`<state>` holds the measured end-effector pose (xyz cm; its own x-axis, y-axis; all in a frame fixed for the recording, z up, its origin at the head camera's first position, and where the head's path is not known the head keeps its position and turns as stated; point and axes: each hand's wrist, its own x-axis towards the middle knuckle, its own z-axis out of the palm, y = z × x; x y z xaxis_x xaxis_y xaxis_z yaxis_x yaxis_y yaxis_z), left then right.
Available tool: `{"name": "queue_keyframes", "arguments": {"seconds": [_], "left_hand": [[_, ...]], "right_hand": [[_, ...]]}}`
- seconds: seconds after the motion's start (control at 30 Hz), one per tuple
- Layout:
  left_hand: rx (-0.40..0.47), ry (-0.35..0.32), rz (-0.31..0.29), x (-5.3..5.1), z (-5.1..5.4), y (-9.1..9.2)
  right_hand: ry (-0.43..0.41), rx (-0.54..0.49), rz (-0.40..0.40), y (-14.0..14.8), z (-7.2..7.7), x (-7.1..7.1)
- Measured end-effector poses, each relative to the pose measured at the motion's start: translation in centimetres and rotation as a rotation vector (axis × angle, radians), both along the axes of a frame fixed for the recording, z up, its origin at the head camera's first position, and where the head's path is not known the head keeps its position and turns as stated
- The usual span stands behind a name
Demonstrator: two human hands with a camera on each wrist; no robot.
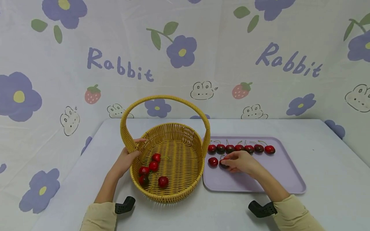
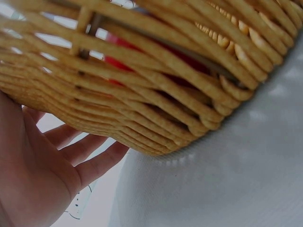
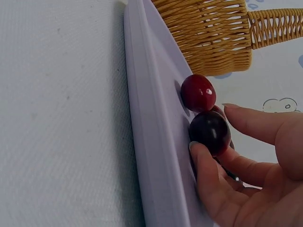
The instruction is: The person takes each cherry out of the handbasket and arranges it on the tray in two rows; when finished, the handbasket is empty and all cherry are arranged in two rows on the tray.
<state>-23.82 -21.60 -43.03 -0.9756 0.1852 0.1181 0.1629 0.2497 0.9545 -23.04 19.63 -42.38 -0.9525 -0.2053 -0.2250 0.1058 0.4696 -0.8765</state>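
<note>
A yellow wicker basket with a tall arched handle stands left of centre, several red cherries lying inside. My left hand grips its left side at the foot of the handle, thumb over the rim; the left wrist view shows the other fingers behind the woven wall. On the lilac tray, my right hand pinches a dark cherry between thumb and fingers. A red cherry sits just left of it. The dark cherry is partly hidden by the fingers in the head view.
Along the tray's far side runs a row of several stemmed cherries. The basket's right side stands close against the tray's left edge. A white cloth covers the table, and a patterned curtain hangs behind.
</note>
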Motion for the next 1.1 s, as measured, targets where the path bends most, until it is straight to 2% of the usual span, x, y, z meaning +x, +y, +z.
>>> {"name": "queue_keyframes", "arguments": {"seconds": [0.43, 0.87, 1.1], "left_hand": [[0.005, 0.004, 0.002, 0.05, -0.04, -0.06], [0.006, 0.002, -0.001, 0.04, -0.01, 0.03], [0.002, 0.003, -0.001, -0.01, 0.01, 0.03]], "right_hand": [[0.018, 0.034, -0.027, -0.28, -0.05, -0.11], [-0.009, -0.032, -0.025, -0.48, 0.11, 0.16], [0.004, 0.014, -0.022, 0.07, 0.28, 0.01]]}}
